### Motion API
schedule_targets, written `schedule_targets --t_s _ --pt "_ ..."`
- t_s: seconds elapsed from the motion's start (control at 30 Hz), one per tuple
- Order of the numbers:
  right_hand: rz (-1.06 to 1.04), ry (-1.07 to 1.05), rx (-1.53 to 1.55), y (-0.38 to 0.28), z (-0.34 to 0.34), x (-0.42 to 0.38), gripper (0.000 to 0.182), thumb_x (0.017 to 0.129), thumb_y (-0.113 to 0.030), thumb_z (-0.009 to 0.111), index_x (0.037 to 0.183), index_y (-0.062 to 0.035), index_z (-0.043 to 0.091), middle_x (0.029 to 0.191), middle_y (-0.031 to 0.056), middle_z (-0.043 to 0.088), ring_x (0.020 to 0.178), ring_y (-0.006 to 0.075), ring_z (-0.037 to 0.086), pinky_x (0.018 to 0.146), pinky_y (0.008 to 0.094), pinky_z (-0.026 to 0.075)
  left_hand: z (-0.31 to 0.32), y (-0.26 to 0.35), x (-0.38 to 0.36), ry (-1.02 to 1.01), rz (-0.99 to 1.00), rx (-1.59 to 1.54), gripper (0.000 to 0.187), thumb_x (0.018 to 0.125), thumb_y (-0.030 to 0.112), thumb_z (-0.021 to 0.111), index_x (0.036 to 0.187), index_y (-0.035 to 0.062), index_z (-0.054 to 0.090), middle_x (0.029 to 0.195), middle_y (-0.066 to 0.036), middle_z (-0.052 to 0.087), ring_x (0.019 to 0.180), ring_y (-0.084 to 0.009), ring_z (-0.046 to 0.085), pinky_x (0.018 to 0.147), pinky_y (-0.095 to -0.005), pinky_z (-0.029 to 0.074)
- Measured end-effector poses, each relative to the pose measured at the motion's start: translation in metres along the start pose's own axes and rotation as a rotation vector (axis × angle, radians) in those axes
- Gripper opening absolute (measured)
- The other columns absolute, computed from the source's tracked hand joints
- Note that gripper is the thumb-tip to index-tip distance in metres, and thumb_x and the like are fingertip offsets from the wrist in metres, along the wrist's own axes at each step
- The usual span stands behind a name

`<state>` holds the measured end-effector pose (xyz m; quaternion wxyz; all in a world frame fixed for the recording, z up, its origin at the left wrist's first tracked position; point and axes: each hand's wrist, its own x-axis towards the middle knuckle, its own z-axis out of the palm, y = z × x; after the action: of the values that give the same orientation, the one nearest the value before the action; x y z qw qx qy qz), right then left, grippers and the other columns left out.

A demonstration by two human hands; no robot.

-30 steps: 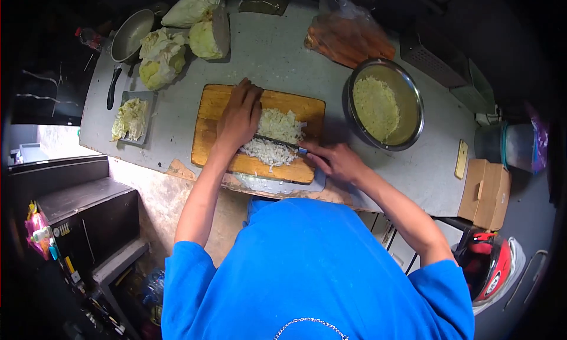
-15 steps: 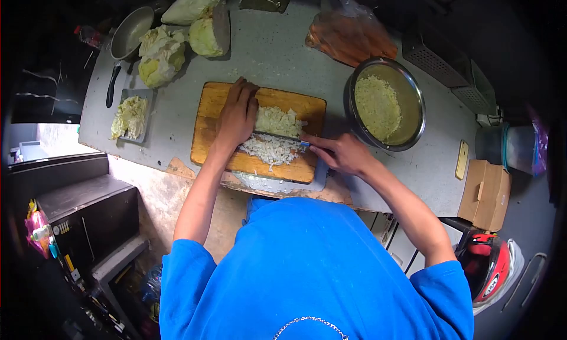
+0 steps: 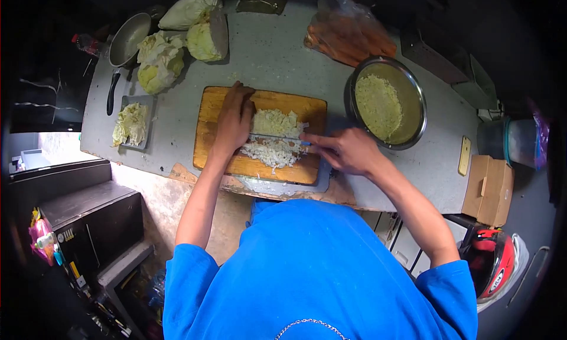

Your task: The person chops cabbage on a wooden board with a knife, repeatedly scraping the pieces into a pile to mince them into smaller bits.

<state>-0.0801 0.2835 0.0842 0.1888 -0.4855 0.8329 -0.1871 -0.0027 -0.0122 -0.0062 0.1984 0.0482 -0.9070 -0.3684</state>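
A wooden cutting board (image 3: 212, 112) lies near the table's front edge. On it, chopped cabbage (image 3: 274, 121) forms two patches, with the thin blade of a knife (image 3: 277, 138) lying across between them. My right hand (image 3: 345, 150) is closed round the knife's handle at the right side of the board, index finger pointing left. My left hand (image 3: 234, 120) rests on the board at the left of the cabbage, beside the blade's far end; its fingers are together, pointing away from me, and whether they hold anything is hidden.
Right of the board stands a metal bowl (image 3: 422, 103) of finely chopped cabbage. Carrots in a plastic bag (image 3: 351, 36) lie behind it. Cabbage heads (image 3: 207, 38), a pan (image 3: 130, 40) and a tray (image 3: 144, 127) with cabbage leaves are at the left. A phone (image 3: 464, 155) lies at the right edge.
The whole view has shifted slightly. Both hands remain at the board, and the knife blade still lies between the cabbage patches, with only a slight change in its angle.
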Motion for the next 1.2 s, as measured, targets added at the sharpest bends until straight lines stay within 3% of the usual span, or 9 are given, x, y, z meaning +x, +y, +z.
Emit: schedule_targets --t_s 0.13,0.2,0.37,0.43,0.63,0.73,0.93,1.03,1.2 --pt "0.028 -0.06 0.003 0.012 0.017 0.003 0.039 0.099 -0.029 0.062 0.138 -0.0319 0.066 0.066 0.0175 0.068 0.059 0.0376 0.067 0.062 0.0489 0.056 0.0 0.003 0.003 0.003 -0.02 0.051 0.029 0.101 0.011 0.051 0.126 -0.0007 0.06 0.137 -0.024 0.057 0.14 -0.0434 0.047 0.112 -0.05 0.042" --pt "-0.023 0.036 0.255 0.029 0.046 0.0 0.039 0.1 -0.028 0.062 0.139 -0.0293 0.065 0.068 0.0176 0.069 0.06 0.0376 0.068 0.064 0.0489 0.057 0.002 0.013 0.006 0.011 -0.022 0.106 0.029 0.101 0.011 0.05 0.126 -0.0006 0.061 0.137 -0.024 0.057 0.14 -0.0434 0.047 0.112 -0.0506 0.042" --pt "0.056 -0.056 0.199 0.009 0.004 0.009 0.037 0.101 -0.028 0.061 0.137 -0.0285 0.067 0.072 0.0185 0.07 0.06 0.0378 0.067 0.065 0.0483 0.058 0.001 0.006 0.003 0.009 -0.055 0.037 0.029 0.101 0.011 0.051 0.126 -0.0007 0.061 0.14 -0.025 0.055 0.141 -0.0434 0.046 0.113 -0.0499 0.042" --pt "0.04 -0.13 -0.041 -0.01 -0.019 0.012 0.037 0.101 -0.029 0.061 0.136 -0.0297 0.068 0.074 0.0182 0.071 0.061 0.0384 0.068 0.065 0.0486 0.058 -0.004 -0.002 0.001 0.0 -0.047 0.028 0.029 0.101 0.012 0.051 0.126 -0.0007 0.061 0.141 -0.025 0.055 0.141 -0.0432 0.046 0.113 -0.0493 0.042" --pt "0.038 0.027 0.187 0.021 0.043 -0.001 0.039 0.099 -0.03 0.063 0.137 -0.0309 0.067 0.071 0.0175 0.069 0.06 0.0369 0.068 0.064 0.0485 0.057 0.0 0.013 0.006 -0.002 -0.004 0.118 0.029 0.101 0.012 0.051 0.125 -0.0005 0.061 0.139 -0.024 0.055 0.14 -0.0438 0.046 0.112 -0.0496 0.043" --pt "0.01 0.0 0.197 0.022 0.036 0.001 0.043 0.099 -0.024 0.063 0.141 -0.0306 0.064 0.07 0.0162 0.069 0.055 0.0346 0.065 0.057 0.046 0.055 -0.001 0.012 0.002 -0.005 -0.03 0.092 0.028 0.102 0.012 0.05 0.125 -0.0005 0.061 0.138 -0.023 0.056 0.14 -0.0443 0.046 0.112 -0.0502 0.042" --pt "0.041 -0.087 0.009 0.0 -0.005 0.009 0.04 0.1 -0.028 0.062 0.139 -0.0309 0.065 0.069 0.0173 0.068 0.06 0.0371 0.067 0.065 0.0493 0.056 -0.001 0.0 0.004 0.022 -0.022 0.034 0.029 0.101 0.011 0.051 0.125 -0.0003 0.061 0.136 -0.023 0.057 0.141 -0.0437 0.045 0.112 -0.0497 0.042" --pt "0.062 -0.053 0.25 0.024 0.033 0.005 0.04 0.099 -0.027 0.063 0.138 -0.0306 0.066 0.068 0.0179 0.067 0.059 0.0366 0.067 0.063 0.0487 0.056 0.001 0.013 0.005 0.013 -0.032 0.072 0.029 0.101 0.011 0.051 0.126 -0.0006 0.061 0.136 -0.023 0.056 0.142 -0.0439 0.044 0.115 -0.0496 0.04" --pt "0.067 -0.046 0.121 -0.001 0.01 0.002 0.038 0.099 -0.027 0.061 0.137 -0.0302 0.068 0.067 0.0171 0.067 0.057 0.037 0.065 0.062 0.0484 0.056 -0.006 -0.004 0.008 0.009 0.034 0.076 0.03 0.1 0.011 0.053 0.127 -0.001 0.06 0.136 -0.023 0.057 0.142 -0.0455 0.043 0.115 -0.0496 0.039"
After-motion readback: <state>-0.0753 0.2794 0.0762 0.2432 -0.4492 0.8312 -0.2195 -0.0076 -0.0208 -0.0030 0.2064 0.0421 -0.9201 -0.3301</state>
